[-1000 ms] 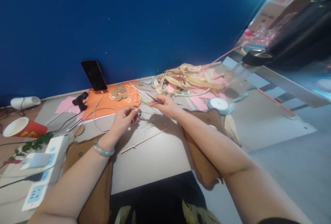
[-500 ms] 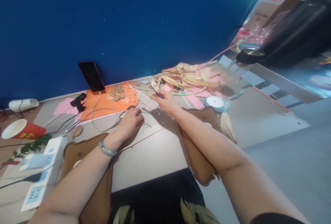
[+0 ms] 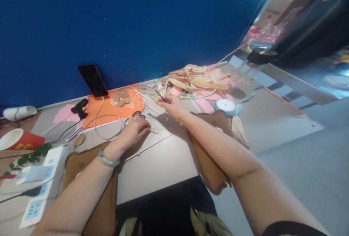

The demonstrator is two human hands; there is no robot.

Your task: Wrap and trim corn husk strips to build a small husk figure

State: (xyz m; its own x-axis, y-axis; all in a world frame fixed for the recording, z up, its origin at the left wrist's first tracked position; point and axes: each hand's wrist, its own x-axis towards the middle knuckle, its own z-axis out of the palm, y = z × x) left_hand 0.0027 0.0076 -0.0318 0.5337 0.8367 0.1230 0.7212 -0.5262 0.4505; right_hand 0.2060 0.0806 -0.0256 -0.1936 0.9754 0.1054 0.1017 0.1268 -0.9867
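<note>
My right hand (image 3: 176, 109) is closed round a slim dark pointed tool that looks like tweezers (image 3: 161, 96). Beside its tip is a narrow yellow-green strip (image 3: 153, 98); I cannot tell whether the tool grips it. My left hand (image 3: 136, 129) rests low over the table, fingers curled and pressed together, and what they may hold is hidden. Just behind its knuckles lie the dark loops of scissors (image 3: 138, 114), partly covered. Thin pale strands (image 3: 155, 131) lie by its fingertips. In front of it a long thin stick (image 3: 148, 147) crosses the table.
Dried husks (image 3: 195, 80) are heaped at the back on pink paper. Orange paper (image 3: 106, 112) carries several wooden discs (image 3: 120, 100). A phone (image 3: 93, 80) leans on the blue wall. A ribbon roll (image 3: 225, 106), power strip (image 3: 42, 192), paper cup (image 3: 24, 139) and brown arm pads (image 3: 208, 156) surround my arms.
The tool in my right hand has tilted slightly, and the yellow-green strip shows more clearly. My left hand has shifted a little left in view, along with the whole scene.
</note>
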